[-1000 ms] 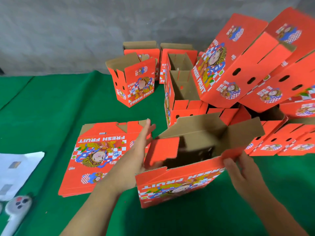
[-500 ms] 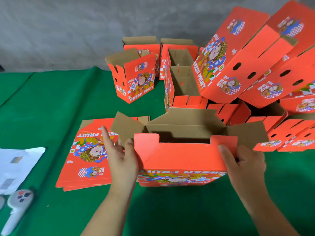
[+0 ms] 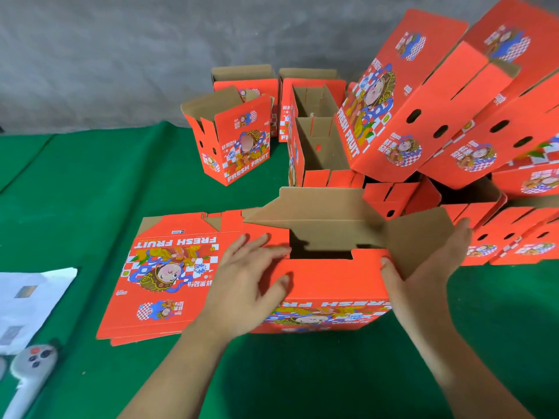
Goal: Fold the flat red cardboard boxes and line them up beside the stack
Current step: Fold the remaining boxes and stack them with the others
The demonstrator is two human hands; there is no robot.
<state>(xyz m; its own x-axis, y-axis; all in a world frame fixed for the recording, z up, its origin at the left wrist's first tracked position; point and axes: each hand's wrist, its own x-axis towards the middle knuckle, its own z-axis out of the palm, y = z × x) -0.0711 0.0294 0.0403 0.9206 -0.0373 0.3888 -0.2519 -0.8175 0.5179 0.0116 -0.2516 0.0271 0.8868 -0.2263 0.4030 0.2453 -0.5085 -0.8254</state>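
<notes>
- Now the half-folded red box point(image 3: 326, 285) stands at center-bottom of frame on the green desk point(image 3: 75, 189).
- Left hand point(image 3: 245, 285) lies flat, fingers straight, pressing the left flap; grip released.
- Right hand point(image 3: 429, 267) holds the brown right flap point(image 3: 417, 237), thumb on box front.
- Flat stack point(image 3: 163, 276) lies just left of the box.
- Folded boxes point(image 3: 239, 137) stand in upper center.

We press our left hand point(image 3: 242, 285) with spread fingers on the left flap of the half-folded red cardboard box point(image 3: 329, 293) on the green cloth-covered table point(image 3: 90, 189), our right hand point(image 3: 429, 273) pinching its brown right flap, flat red cardboard boxes point(image 3: 163, 276) lying just left.
</notes>
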